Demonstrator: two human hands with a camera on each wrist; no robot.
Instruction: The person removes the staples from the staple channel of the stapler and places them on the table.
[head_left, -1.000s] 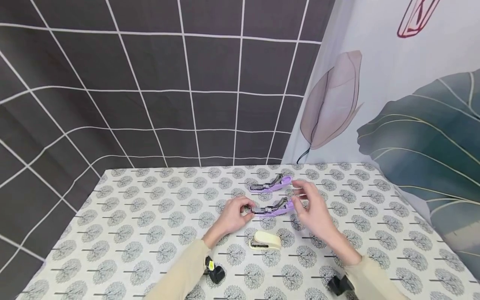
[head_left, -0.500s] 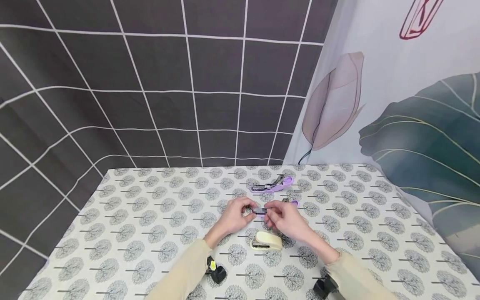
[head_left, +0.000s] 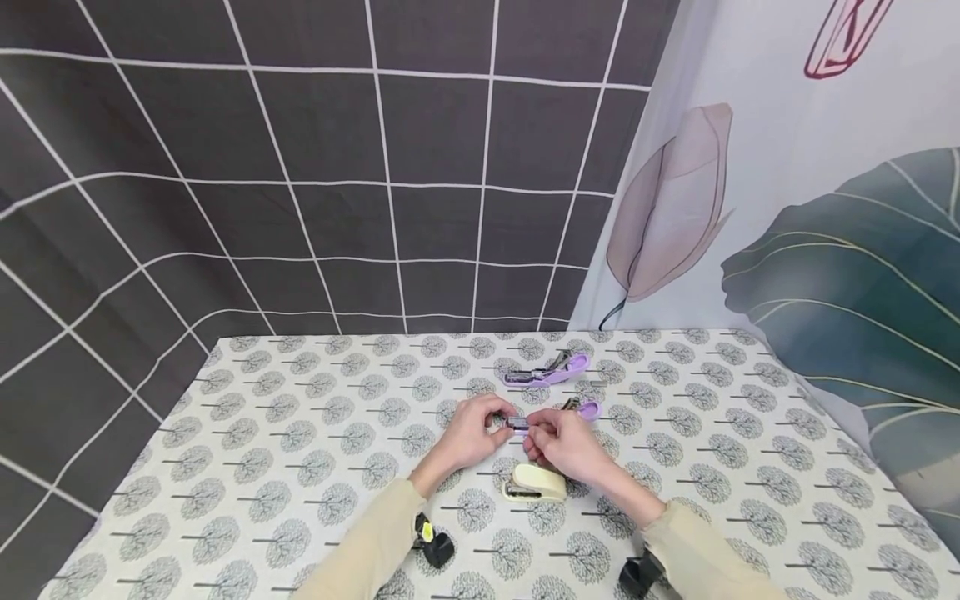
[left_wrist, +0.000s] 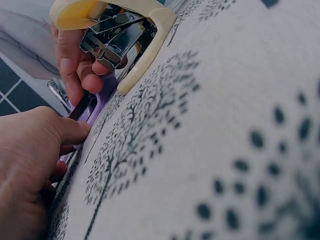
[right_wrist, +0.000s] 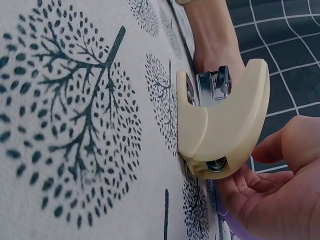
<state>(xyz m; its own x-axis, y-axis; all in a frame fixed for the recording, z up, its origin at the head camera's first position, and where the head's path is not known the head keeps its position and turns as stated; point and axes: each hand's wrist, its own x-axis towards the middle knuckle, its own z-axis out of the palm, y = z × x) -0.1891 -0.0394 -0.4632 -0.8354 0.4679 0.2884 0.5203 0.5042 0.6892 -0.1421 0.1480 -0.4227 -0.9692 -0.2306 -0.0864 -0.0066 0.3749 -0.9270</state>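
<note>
A purple stapler, its top swung open, lies across the table between both hands. My left hand pinches its front end with thumb and forefinger. At the magazine, the fingers of my right hand pinch a short silvery strip of staples, mostly hidden by the fingertips. The right hand also covers the stapler's middle. In the left wrist view, the dark magazine shows between the two hands. A cream stapler sits just nearer to me, also seen large in the right wrist view.
A second purple stapler, also opened up, lies farther back. Beside it is a small grey strip. The tree-print tablecloth meets a dark grid curtain at the back.
My right hand has come from the purple stapler's back end to its magazine, then shifted slightly left. The left hand keeps its hold on the front end.
</note>
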